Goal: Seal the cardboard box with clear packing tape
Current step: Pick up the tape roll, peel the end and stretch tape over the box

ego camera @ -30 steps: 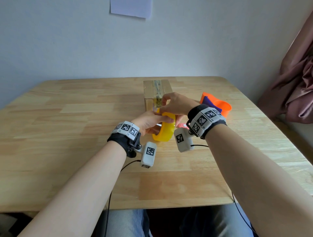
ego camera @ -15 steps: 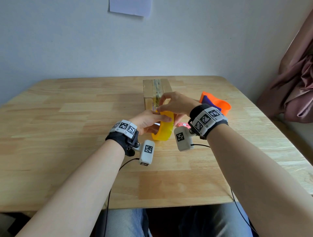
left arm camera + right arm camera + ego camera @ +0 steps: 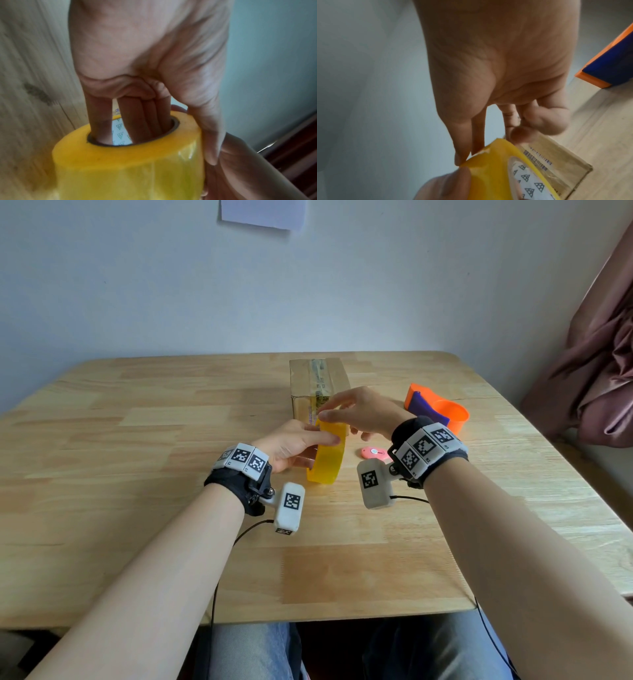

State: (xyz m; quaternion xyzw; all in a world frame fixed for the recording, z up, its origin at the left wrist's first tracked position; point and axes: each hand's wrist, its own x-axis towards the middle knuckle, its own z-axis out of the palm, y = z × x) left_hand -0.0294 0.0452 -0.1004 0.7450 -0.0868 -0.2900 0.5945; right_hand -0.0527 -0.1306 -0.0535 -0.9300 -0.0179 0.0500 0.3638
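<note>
A brown cardboard box (image 3: 318,385) stands at the table's middle back, with old tape along its top seam. Just in front of it my left hand (image 3: 294,445) holds a yellowish roll of clear packing tape (image 3: 327,455) on edge; the fingers (image 3: 137,121) go through its core and the thumb lies on the outside. My right hand (image 3: 356,412) is above the roll, thumb and forefinger pinching the tape's loose end (image 3: 481,152) at the top rim. The other right fingers are curled, close to the box's front face (image 3: 556,166).
An orange and purple tape dispenser (image 3: 435,409) lies right of the box. A small pink cutter (image 3: 373,453) sits on the wooden table (image 3: 137,474) beside my right wrist. A pink curtain (image 3: 599,371) hangs at the far right, by the table's edge.
Both hands stay at the roll in front of the box. The roll has tipped slightly left, and the right wrist has shifted so that more of the pink cutter shows.
</note>
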